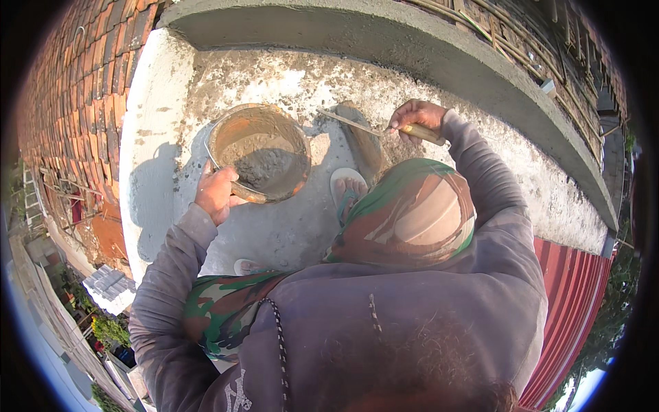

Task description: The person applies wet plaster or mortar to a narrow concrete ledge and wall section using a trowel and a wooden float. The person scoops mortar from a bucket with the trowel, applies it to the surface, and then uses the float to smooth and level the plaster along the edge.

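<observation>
My left hand [217, 189] is closed on the near-left rim of a round, mortar-stained bucket [297, 185], which looks slightly tilted. Wet grey mortar [264, 161] lies inside it, partly in shadow. My right hand [416, 119] grips the pale wooden handle of a trowel [353, 123], holding it to the right of the bucket. The trowel's thin blade is seen nearly edge-on and points left toward the bucket. Below the blade is a grey-brown, rounded, elongated piece [362, 147] whose kind I cannot make out.
I am on a narrow, rough concrete ledge [322, 226], with a sandalled foot [345, 191] near the bucket. A low, smooth grey wall [329, 31] curves along the far side. Tiled roofing [89, 82] drops off at left; red corrugated sheeting [570, 302] is at right.
</observation>
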Tool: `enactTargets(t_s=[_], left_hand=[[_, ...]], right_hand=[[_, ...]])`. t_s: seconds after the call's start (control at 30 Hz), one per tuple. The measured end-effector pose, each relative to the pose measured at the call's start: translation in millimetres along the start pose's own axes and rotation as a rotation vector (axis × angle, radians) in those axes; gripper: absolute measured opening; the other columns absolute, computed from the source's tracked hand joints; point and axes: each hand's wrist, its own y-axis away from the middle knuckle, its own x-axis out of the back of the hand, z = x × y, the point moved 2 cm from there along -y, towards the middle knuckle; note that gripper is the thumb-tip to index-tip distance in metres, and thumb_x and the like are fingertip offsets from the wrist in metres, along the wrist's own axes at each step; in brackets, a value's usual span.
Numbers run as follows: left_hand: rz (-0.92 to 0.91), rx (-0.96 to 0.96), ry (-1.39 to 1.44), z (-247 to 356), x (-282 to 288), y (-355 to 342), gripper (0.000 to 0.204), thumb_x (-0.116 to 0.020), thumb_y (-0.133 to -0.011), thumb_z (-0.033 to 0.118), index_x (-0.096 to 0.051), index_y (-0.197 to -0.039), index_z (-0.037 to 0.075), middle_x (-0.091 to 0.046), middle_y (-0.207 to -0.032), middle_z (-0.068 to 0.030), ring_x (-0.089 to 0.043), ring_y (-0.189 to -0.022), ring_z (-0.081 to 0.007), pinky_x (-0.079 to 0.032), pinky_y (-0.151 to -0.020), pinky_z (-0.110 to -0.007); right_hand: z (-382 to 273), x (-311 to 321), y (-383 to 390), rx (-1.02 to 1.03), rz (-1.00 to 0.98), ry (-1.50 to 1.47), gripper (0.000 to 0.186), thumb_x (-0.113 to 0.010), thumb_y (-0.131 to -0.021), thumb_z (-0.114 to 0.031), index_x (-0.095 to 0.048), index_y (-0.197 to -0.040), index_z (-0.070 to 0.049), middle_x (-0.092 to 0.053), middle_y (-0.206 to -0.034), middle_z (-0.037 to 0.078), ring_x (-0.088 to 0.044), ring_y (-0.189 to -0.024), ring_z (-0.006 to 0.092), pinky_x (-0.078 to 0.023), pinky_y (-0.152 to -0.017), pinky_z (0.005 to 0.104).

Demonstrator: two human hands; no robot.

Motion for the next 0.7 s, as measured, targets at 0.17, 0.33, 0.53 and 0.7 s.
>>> enactTargets(t_s=[0.17,0.33,0.53,0.7], left_hand=[[0.012,0.007,-0.078,2,7,-3,0.052,-0.051,-0.093,0.008,-0.038,-0.144,0.011,-0.058,-0.133,-0.0153,-0.070,-0.109,-0.0354,-0.065,-0.080,-0.050],[0.005,0.002,-0.022,8,-2,13,0.056,-0.050,-0.093,0.006,-0.034,-0.147,0.011,-0.055,-0.135,-0.0159,-0.068,-0.114,-0.0353,-0.064,-0.085,-0.053],[-0.083,-0.044,0.045,2,-17,-2,0.064,-0.051,-0.091,0.002,-0.033,-0.151,0.015,-0.051,-0.138,-0.0127,-0.060,-0.122,-0.0353,-0.056,-0.095,-0.066],[-0.076,-0.111,0.014,-10,-14,-10,0.066,-0.053,-0.090,0.002,-0.035,-0.152,0.019,-0.052,-0.137,-0.0088,-0.057,-0.122,-0.0339,-0.052,-0.094,-0.072]], right_hand=[[-38,75,64,0.027,0.847,0.530,0.033,-0.066,-0.096,-0.032,-0.076,-0.102,-0.001,-0.067,-0.070,0.006,-0.058,-0.051,0.0128,-0.048,-0.047,0.0312],[-92,1,119,0.177,0.694,0.379,0.031,-0.070,-0.097,-0.031,-0.075,-0.093,-0.001,-0.062,-0.066,0.002,-0.055,-0.055,0.0083,-0.042,-0.049,0.0264],[-95,-81,3,0.267,0.355,1.170,0.033,-0.066,-0.095,-0.033,-0.070,-0.112,-0.004,-0.072,-0.102,0.020,-0.071,-0.098,0.0375,-0.056,-0.085,0.0460],[-108,-160,-107,0.207,0.286,1.568,0.026,-0.061,-0.088,-0.017,-0.073,-0.105,-0.001,-0.074,-0.102,0.020,-0.073,-0.098,0.0387,-0.059,-0.084,0.0475]])
